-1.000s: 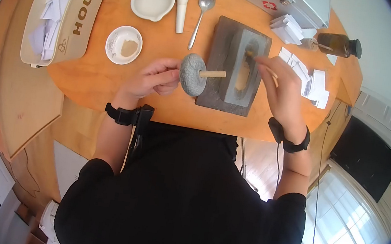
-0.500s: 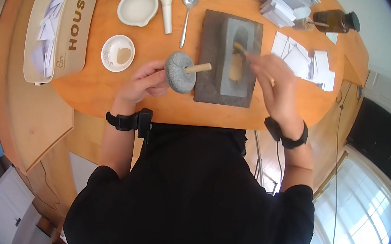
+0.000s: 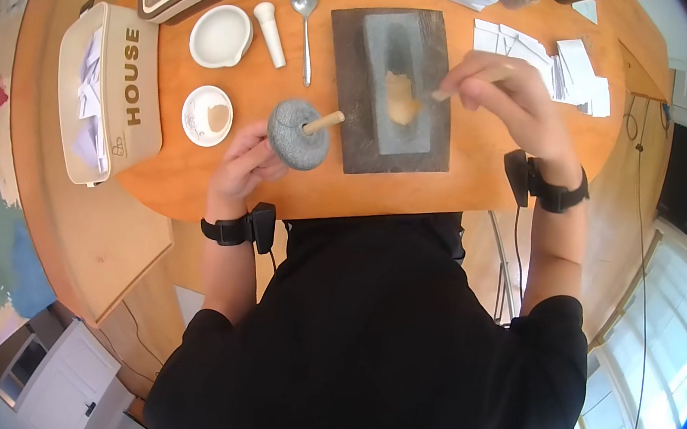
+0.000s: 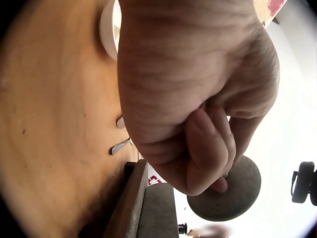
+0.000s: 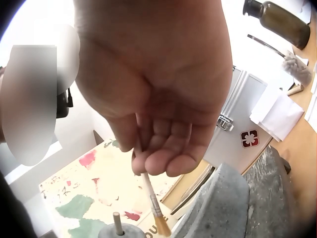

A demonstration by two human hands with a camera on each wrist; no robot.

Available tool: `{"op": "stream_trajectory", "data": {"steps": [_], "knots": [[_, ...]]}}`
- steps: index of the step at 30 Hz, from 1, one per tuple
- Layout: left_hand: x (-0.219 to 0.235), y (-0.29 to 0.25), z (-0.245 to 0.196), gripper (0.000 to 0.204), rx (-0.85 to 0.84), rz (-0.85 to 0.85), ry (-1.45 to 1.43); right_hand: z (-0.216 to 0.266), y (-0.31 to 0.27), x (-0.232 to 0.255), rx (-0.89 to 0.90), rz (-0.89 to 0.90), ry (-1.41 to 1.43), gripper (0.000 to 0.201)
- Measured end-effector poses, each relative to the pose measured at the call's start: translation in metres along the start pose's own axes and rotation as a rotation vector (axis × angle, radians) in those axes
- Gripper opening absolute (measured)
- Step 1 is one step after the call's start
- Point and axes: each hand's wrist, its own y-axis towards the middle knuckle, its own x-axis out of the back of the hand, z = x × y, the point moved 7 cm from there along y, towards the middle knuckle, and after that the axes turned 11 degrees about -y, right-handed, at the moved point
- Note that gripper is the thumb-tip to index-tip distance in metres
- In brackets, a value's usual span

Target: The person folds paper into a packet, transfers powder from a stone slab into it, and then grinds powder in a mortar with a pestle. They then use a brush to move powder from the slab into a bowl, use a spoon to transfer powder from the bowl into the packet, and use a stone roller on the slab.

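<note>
Left of the stone trough, the left hand holds a round grey stone wheel up on its wooden axle, fingers curled at its near side. In the left wrist view the wheel shows beyond the curled fingers. The right hand is raised over the right edge of the trough, pinching a thin brush. The right wrist view shows the brush with its tan bristles downward beside the trough. Tan powder lies in the trough's hollow.
White mortar, pestle, spoon and a small bowl with powder stand left of the stone base. A bin of papers is far left; folded papers lie at right.
The brush has come away from the trough's far end toward its right side with the right hand. The left hand still holds the wheel. The head view has shifted and turned.
</note>
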Motion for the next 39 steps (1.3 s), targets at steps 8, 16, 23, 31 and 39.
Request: {"op": "stream_trajectory", "data": {"steps": [8,16,23,31,39], "knots": [[-0.011,0.006,0.000,0.033,-0.005,-0.079,0.035,-0.033,0.034,-0.020,-0.054,0.064,-0.060,0.027],[-0.007,0.016,-0.002,0.033,-0.037,-0.116,-0.092,-0.021,0.035,-0.024,-0.058,0.102,-0.144,0.024],[-0.004,0.016,-0.008,0.029,-0.078,-0.179,-0.116,-0.027,0.032,-0.030,-0.012,0.136,0.011,0.028],[-0.003,0.017,-0.009,0.028,-0.083,-0.122,-0.117,-0.019,0.035,-0.030,0.042,0.098,-0.080,0.028],[-0.003,0.016,-0.010,0.030,-0.092,-0.084,-0.125,-0.018,0.036,-0.037,0.146,0.099,-0.144,0.029]]}}
